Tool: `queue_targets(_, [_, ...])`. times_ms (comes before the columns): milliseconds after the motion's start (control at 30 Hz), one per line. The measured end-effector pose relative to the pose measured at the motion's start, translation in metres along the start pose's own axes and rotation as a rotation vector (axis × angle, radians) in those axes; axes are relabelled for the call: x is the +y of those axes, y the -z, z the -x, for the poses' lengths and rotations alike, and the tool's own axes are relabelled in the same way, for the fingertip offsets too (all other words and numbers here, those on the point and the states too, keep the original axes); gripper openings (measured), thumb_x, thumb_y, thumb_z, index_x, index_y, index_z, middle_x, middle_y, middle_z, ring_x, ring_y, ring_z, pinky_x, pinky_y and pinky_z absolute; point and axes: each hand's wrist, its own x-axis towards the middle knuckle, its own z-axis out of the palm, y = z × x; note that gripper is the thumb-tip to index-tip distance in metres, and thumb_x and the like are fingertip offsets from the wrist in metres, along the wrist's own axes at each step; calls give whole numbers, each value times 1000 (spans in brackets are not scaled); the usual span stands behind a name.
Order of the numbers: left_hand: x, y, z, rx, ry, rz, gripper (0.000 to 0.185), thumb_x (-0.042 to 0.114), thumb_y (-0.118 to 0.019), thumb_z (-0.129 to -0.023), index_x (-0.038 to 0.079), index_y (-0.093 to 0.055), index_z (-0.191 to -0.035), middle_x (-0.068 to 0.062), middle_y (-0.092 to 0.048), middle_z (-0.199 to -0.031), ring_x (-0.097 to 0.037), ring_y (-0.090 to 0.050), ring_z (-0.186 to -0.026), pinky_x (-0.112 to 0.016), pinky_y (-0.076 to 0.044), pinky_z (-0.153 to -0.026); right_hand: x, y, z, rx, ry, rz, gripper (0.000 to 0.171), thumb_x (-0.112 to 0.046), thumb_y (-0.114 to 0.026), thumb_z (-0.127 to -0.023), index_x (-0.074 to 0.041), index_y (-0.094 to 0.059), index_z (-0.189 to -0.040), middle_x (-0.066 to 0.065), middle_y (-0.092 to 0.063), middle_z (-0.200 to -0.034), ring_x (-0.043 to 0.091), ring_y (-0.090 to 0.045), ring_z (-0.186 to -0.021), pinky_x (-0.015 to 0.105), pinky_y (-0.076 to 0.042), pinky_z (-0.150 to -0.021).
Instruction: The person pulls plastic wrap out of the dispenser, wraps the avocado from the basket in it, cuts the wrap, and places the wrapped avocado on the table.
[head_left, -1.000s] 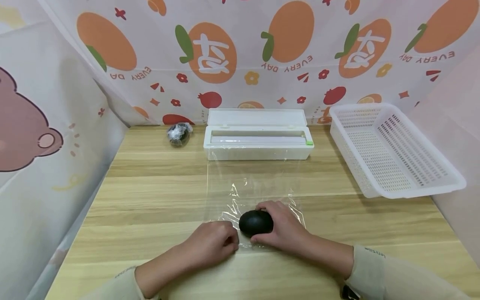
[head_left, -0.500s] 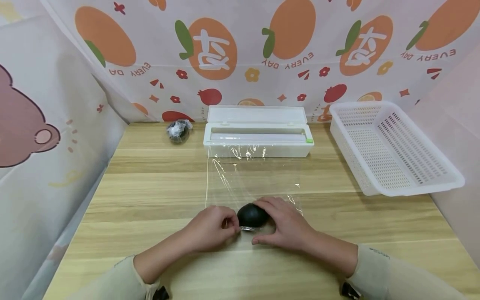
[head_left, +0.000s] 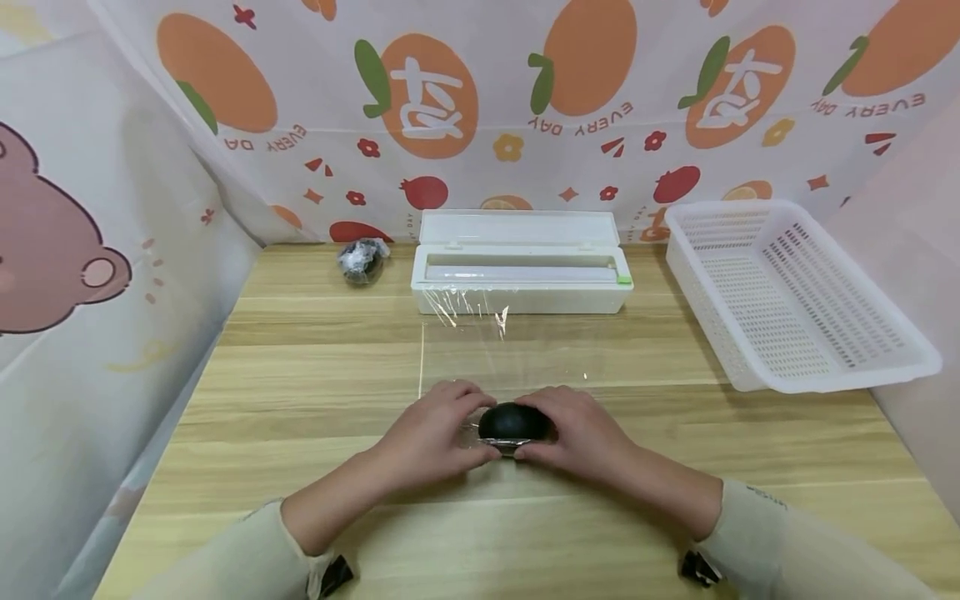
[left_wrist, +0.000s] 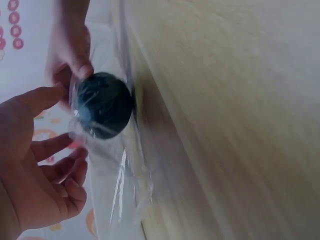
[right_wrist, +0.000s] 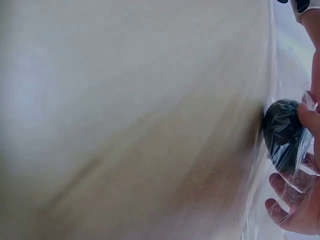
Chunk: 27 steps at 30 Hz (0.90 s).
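A smooth black egg-shaped object [head_left: 513, 422] lies at the near end of a clear cling film sheet [head_left: 517, 354], which is folded up over its near side. My right hand [head_left: 581, 429] grips its right end, thumb in front and fingers behind. My left hand [head_left: 435, 437] curves its thumb and fingers about the film at the left end. In the left wrist view, film covers the egg-shaped object [left_wrist: 103, 105], and the left thumb and index finger are at the film's edge. The right wrist view shows creased film over the egg-shaped object [right_wrist: 285, 135].
At the back, a white cling film dispenser [head_left: 521, 302] stands with its lid up, the sheet running from it. A similar dark object wrapped in film [head_left: 362, 262] sits left of it. A white plastic basket [head_left: 802, 308] stands at the right on the wooden table [head_left: 300, 367].
The black object has rolled a little away from me, and film now covers its near side. My left hand has gone from curled beside it to reaching round its left end.
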Motion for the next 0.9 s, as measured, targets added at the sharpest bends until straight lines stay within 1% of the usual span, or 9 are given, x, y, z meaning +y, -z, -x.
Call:
queue_targets(67, [1, -2, -6, -7, -34, -27, 59, 47, -80, -78, 13, -65, -124, 2, -62, -122, -17, -54, -112, -38, -49, -95, 1, 2, -3, -16, -19, -1, 60, -57, -77, -76, -23, -65, -123, -9, -68, -118, 9, -61, -110, 37, -50, -93])
queue_targets(133, [-1, -5, -11, -22, -40, -9, 59, 45, -80, -79, 11, -65, -125, 0, -64, -122, -19, -55, -111, -38, -47, -95, 1, 3, -5, -35, -34, -9, 61, -59, -77, -75, -23, -66, -122, -9, -69, -115, 10, -61, -107, 36, -50, -90])
queue_targets(267, [-7, -8, -21, -88, -4, 118, 47, 37, -78, -84, 11, -67, -121, 0, -68, -115, -18, -58, -105, -38, -49, -91, 2, 5, -6, -62, -67, -29, 66, -62, -73, -77, -19, -65, -126, -7, -68, -115, 11, -60, -105, 33, -51, -85])
queue_targets(333, [-10, -8, -25, -131, 34, 199, 41, 34, -78, -84, 13, -69, -119, 2, -69, -110, -15, -58, -99, -35, -49, -86, 3, 7, -4, -57, -74, -38, 67, -63, -70, -79, -18, -63, -129, -6, -67, -119, 12, -59, -109, 36, -51, -88])
queue_targets(467, [-16, -4, -33, -208, 123, 328, 39, 32, -77, -85, 14, -69, -118, 4, -68, -100, -13, -59, -84, -32, -50, -75, 5, 11, -5, -13, 9, -32, 56, -56, -71, -84, -21, -64, -127, -7, -65, -122, 12, -56, -117, 40, -48, -96])
queue_targets(600, [-20, -1, -37, -255, 151, 381, 39, 33, -75, -87, 12, -67, -120, 2, -67, -88, -14, -60, -73, -30, -50, -64, 6, 12, -9, 4, 126, -30, 38, -42, -71, -89, -21, -68, -120, -7, -66, -117, 12, -59, -112, 40, -49, -94])
queue_targets(700, [-18, 1, -37, -233, 141, 353, 45, 36, -75, -87, 11, -66, -123, 0, -69, -96, -14, -62, -79, -31, -52, -67, 7, 12, -12, -21, 128, -73, 30, -33, -70, -92, -18, -69, -117, -6, -66, -113, 11, -61, -106, 36, -51, -90])
queue_targets(833, [-11, 1, -33, -102, 92, 224, 51, 39, -77, -84, 10, -66, -125, -2, -68, -117, -18, -65, -100, -37, -53, -85, 10, 15, -16, -66, 62, -170, 25, -30, -69, -93, -17, -69, -115, -6, -67, -110, 10, -62, -100, 32, -53, -85])
queue_targets(900, [-8, 0, -31, -45, 43, 146, 49, 38, -78, -83, 11, -67, -122, -2, -68, -121, -19, -64, -106, -39, -52, -90, 12, 16, -17, -74, 26, -202, 25, -30, -69, -93, -19, -69, -115, -7, -67, -109, 9, -63, -99, 32, -53, -85])
